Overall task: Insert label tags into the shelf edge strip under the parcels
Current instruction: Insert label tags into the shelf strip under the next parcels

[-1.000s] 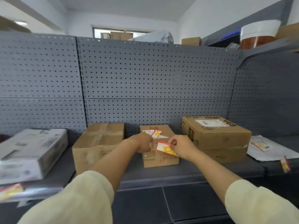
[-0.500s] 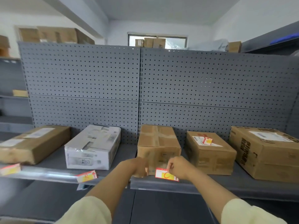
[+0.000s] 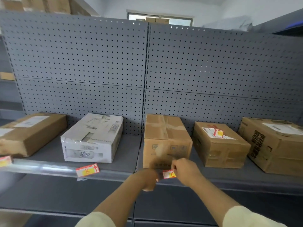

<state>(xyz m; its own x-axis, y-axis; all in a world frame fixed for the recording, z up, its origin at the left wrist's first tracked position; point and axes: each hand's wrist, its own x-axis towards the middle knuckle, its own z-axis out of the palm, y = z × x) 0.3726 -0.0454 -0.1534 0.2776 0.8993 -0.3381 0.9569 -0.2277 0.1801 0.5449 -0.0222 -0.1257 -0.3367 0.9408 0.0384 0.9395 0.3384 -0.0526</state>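
I pinch a red-and-white label tag [image 3: 168, 174] in my right hand [image 3: 185, 172], its long axis level, running along the shelf edge strip [image 3: 229, 181]. The tag sits just below the front of the tall brown parcel [image 3: 166, 140], against the strip. My left hand [image 3: 147, 177] is curled at the tag's left end; I cannot tell whether it grips. The slot lies straight ahead of my right hand.

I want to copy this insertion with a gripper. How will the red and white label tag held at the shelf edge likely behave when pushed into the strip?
The label tag looks thin and flat, so it is probably light and may bend if pushed endwise. The right hand pinches one end, which suggests gripping it close to the shelf edge strip.
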